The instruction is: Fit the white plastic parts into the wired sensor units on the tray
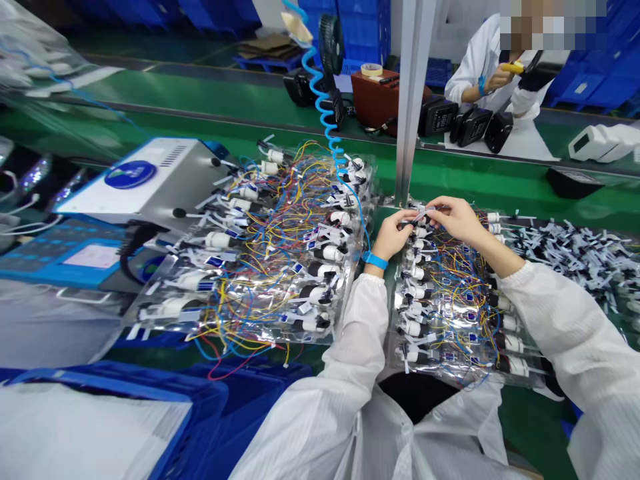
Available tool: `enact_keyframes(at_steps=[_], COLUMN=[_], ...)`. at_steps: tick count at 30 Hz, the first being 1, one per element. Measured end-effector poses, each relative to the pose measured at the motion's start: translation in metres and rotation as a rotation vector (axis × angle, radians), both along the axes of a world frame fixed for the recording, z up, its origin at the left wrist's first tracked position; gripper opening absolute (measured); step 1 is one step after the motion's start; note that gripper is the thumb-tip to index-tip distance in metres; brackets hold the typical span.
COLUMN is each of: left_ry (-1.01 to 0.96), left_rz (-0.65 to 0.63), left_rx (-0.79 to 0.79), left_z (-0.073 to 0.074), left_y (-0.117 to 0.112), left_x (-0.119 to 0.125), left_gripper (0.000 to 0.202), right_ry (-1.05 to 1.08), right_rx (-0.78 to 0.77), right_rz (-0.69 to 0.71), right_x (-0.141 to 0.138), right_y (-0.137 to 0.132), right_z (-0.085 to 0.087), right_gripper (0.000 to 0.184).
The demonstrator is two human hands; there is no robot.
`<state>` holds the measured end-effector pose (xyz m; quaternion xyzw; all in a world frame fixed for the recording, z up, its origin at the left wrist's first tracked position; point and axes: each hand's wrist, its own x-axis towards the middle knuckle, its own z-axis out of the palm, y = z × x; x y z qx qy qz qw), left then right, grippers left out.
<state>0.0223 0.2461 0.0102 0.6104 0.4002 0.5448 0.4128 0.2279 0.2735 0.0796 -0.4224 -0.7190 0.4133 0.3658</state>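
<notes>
At the far end of the right clear plastic tray point(440, 347), both hands meet over a small white strip point(423, 213). My left hand point(393, 233), with a blue wrist strap point(375, 260), is closed, thumb and fingers pinching near the strip's dark lower part. My right hand point(457, 219) pinches at the strip's other side; the fingertips cover much of it. Below the hands, rows of white-and-black cylindrical parts point(414, 328) lie in the tray, with red, yellow and blue wires between them. White tabs stick out from these parts.
To the left lies another tray of wired parts point(270, 267), beside a white-topped machine point(145, 180). A pile of white strips point(575, 260) is on the right. A metal post point(410, 100) rises just past my hands; a coiled blue hose point(320, 93) hangs nearby. Across the bench, a person point(500, 73) holds a yellow tool.
</notes>
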Motion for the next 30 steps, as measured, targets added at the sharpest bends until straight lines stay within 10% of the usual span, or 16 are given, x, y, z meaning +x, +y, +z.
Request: enact_keyframes(at_steps=[10, 14, 18, 23, 30], left_ry=[-0.015, -0.179, -0.215, -0.121, 0.051], left_rz=[0.048, 0.267, 0.469, 0.418, 0.245], left_rx=[0.033, -0.002, -0.077, -0.140, -0.241], left_z=[0.002, 0.007, 0.013, 0.018, 0.011], left_y=[-0.001, -0.007, -0.032, -0.076, -0.154], left_x=[0.000, 0.001, 0.000, -0.002, -0.004], left_gripper=[0.029, 0.027, 0.013, 0.014, 0.044], right_ry=[-0.214, -0.316, -0.508, -0.619, -0.529], right_rx=[0.218, 0.240, 0.284, 0.356, 0.326], right_rz=[-0.053, -0.037, 0.064, 0.161, 0.094], right_x=[0.006, 0.009, 0.011, 0.014, 0.063], right_y=[-0.001, -0.007, -0.009, -0.008, -0.045], right_z=[0.005, 0.008, 0.004, 0.003, 0.071], right_gripper=[0.022, 0.019, 0.010, 0.008, 0.020])
